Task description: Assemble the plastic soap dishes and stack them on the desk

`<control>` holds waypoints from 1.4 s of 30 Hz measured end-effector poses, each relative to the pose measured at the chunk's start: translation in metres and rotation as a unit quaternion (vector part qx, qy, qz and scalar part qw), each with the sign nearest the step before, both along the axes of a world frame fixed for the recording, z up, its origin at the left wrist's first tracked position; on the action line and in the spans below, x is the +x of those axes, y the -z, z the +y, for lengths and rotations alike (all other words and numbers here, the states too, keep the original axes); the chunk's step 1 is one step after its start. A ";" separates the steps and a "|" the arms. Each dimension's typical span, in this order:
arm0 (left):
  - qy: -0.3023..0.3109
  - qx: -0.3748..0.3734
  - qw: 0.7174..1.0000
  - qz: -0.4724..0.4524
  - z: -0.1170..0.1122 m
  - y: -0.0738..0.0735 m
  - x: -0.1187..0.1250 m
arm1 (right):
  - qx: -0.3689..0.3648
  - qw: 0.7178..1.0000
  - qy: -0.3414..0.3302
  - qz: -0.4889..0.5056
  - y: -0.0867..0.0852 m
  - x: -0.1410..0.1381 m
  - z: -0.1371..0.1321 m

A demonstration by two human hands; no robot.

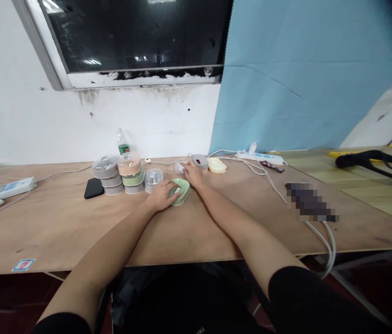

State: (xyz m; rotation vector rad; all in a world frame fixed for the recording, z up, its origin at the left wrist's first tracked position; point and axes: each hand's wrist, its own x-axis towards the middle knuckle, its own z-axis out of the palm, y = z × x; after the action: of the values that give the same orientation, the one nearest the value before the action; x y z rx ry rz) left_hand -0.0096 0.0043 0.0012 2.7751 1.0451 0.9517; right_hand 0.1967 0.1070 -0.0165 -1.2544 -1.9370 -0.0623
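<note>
On the wooden table my left hand (163,195) grips the near-left side of a light green oval soap-box-like dish (183,197), with something small and white at its middle. Just beyond it, my right hand (193,174) has its fingers closed on the edge of a translucent lid-like piece (178,168). A grey oval box (200,161) sits right behind that hand, and a pale yellow oval dish (217,165) lies to its right. Left of my hands stands a single grey box with a clear top (153,177).
Two stacks of oval boxes, a grey one (107,168) and a mixed-colour one (129,163), stand at left beside a black phone (93,189). Behind is a plastic bottle (122,143). Power strips (260,157) and white cables lie around; a blurred dark object (310,202) is at right.
</note>
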 end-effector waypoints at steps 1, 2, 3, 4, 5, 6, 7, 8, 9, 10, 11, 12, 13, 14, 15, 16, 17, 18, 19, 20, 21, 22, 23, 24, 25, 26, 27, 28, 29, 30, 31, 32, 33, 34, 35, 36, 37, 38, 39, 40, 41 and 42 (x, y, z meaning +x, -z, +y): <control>0.000 -0.001 1.000 -0.001 0.000 0.000 0.000 | -0.001 1.000 0.002 -0.002 0.001 0.001 0.001; -0.001 -0.002 1.000 -0.002 0.000 0.001 0.000 | -0.003 1.000 0.003 -0.006 0.002 0.001 0.002; -0.001 -0.004 1.000 -0.002 0.000 0.001 0.000 | -0.006 1.000 0.003 -0.011 0.003 0.002 0.002; -0.001 -0.006 1.000 -0.002 0.000 0.001 0.000 | -0.008 1.000 0.002 -0.017 0.003 0.002 0.002; -0.001 -0.010 1.000 0.000 0.000 0.000 0.000 | -0.009 1.000 0.000 -0.023 0.003 0.002 0.001; -0.001 -0.013 1.000 0.003 -0.001 0.000 0.000 | -0.008 1.000 -0.003 -0.025 0.002 0.002 -0.001; -0.001 -0.015 1.000 0.007 -0.002 -0.001 0.000 | -0.005 1.000 -0.005 -0.024 0.001 0.001 -0.002; 0.000 -0.017 1.000 0.012 -0.003 -0.002 0.001 | 0.001 1.000 -0.007 -0.019 0.000 0.001 -0.005; 0.003 -0.018 1.000 0.019 -0.004 -0.002 0.001 | 0.008 1.000 -0.010 -0.013 -0.001 0.000 -0.007; 0.006 -0.019 0.999 0.026 -0.005 -0.003 0.001 | 0.016 1.000 -0.013 -0.005 -0.002 0.000 -0.010; 0.011 -0.020 0.999 0.033 -0.005 -0.003 0.001 | 0.024 1.000 -0.017 0.003 -0.002 0.000 -0.013; 0.014 -0.021 0.999 0.040 -0.006 -0.003 0.001 | 0.030 0.999 -0.022 0.008 -0.003 0.001 -0.017; 0.016 -0.023 0.999 0.046 -0.006 -0.003 0.001 | 0.033 0.999 -0.029 0.010 -0.003 0.002 -0.020; 0.017 -0.024 0.998 0.050 -0.005 -0.002 0.001 | 0.033 0.999 -0.036 0.010 -0.003 0.004 -0.023; 0.018 -0.024 0.998 0.053 -0.005 -0.001 0.001 | 0.030 0.999 -0.044 0.007 -0.003 0.007 -0.026; 0.019 -0.021 0.998 0.055 -0.004 0.000 0.001 | 0.025 0.998 -0.053 0.002 -0.003 0.009 -0.028; 0.020 -0.017 0.998 0.054 -0.004 0.000 0.002 | 0.020 0.998 -0.059 -0.003 -0.002 0.012 -0.030; 0.019 -0.010 0.999 0.047 -0.003 0.001 0.002 | 0.015 0.998 -0.063 -0.007 -0.002 0.015 -0.031; 0.017 -0.003 0.999 0.037 -0.003 0.001 0.003 | 0.012 0.998 -0.064 -0.008 -0.002 0.017 -0.031; 0.013 0.005 1.000 0.022 -0.003 0.001 0.004 | 0.011 0.998 -0.062 -0.006 -0.001 0.018 -0.031; 0.007 0.012 1.000 0.003 -0.003 0.000 0.004 | 0.012 0.998 -0.058 -0.003 -0.001 0.019 -0.031; 0.000 0.018 1.000 -0.018 -0.003 -0.001 0.004 | 0.013 0.998 -0.053 0.002 -0.002 0.019 -0.031; -0.007 0.023 0.999 -0.040 -0.003 -0.002 0.004 | 0.015 0.999 -0.051 0.006 -0.002 0.019 -0.031; -0.016 0.026 0.998 -0.062 -0.004 -0.004 0.004 | 0.015 0.999 -0.051 0.007 -0.003 0.018 -0.031; -0.025 0.027 0.996 -0.081 -0.004 -0.005 0.003 | 0.016 0.998 -0.054 0.005 -0.003 0.016 -0.032; -0.035 0.026 0.994 -0.099 -0.004 -0.007 0.002 | 0.016 0.998 -0.059 -0.002 -0.004 0.014 -0.034; -0.045 0.023 0.992 -0.112 -0.004 -0.008 0.002 | 0.017 0.998 -0.065 -0.012 -0.005 0.012 -0.035; -0.052 0.021 0.991 -0.123 -0.005 -0.009 0.001 | 0.017 0.997 -0.069 -0.025 -0.006 0.009 -0.037; -0.058 0.018 0.989 -0.132 -0.005 -0.009 0.000 | 0.018 0.997 -0.072 -0.038 -0.007 0.008 -0.039; -0.062 0.017 0.988 -0.138 -0.005 -0.010 0.000 | 0.018 0.996 -0.070 -0.049 -0.008 0.006 -0.040; -0.065 0.016 0.987 -0.145 -0.005 -0.010 0.000 | 0.018 0.996 -0.065 -0.058 -0.009 0.005 -0.041; -0.067 0.016 0.986 -0.152 -0.006 -0.010 0.000 | 0.016 0.996 -0.058 -0.065 -0.010 0.005 -0.041; -0.067 0.017 0.985 -0.159 -0.006 -0.010 0.001 | 0.015 0.996 -0.048 -0.072 -0.010 0.005 -0.041; -0.067 0.017 0.984 -0.165 -0.006 -0.010 0.001 | 0.015 0.996 -0.039 -0.077 -0.010 0.006 -0.040; -0.068 0.018 0.983 -0.171 -0.007 -0.010 0.002 | 0.015 0.996 -0.030 -0.082 -0.010 0.006 -0.040; -0.069 0.019 0.981 -0.178 -0.007 -0.010 0.003 | 0.015 0.996 -0.022 -0.087 -0.009 0.007 -0.039; -0.072 0.021 0.980 -0.183 -0.007 -0.010 0.003 | 0.015 0.996 -0.016 -0.089 -0.009 0.007 -0.038; -0.076 0.022 0.979 -0.189 -0.007 -0.010 0.004 | 0.014 0.996 -0.010 -0.090 -0.009 0.007 -0.038; -0.081 0.024 0.977 -0.196 -0.008 -0.010 0.004 | 0.012 0.996 -0.005 -0.088 -0.008 0.006 -0.038; -0.085 0.025 0.975 -0.202 -0.008 -0.010 0.004 | 0.009 0.996 0.000 -0.084 -0.009 0.004 -0.039; -0.088 0.027 0.973 -0.210 -0.008 -0.010 0.004 | 0.007 0.997 0.003 -0.077 -0.009 0.003 -0.040; -0.092 0.029 0.971 -0.219 -0.008 -0.010 0.004 | 0.006 0.998 0.007 -0.069 -0.009 0.001 -0.041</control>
State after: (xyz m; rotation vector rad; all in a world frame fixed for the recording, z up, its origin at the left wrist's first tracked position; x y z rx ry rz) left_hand -0.0054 -0.0037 0.0115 2.3632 1.2181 1.5469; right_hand 0.1972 0.0660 -0.0073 -1.2860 -2.0420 -0.1711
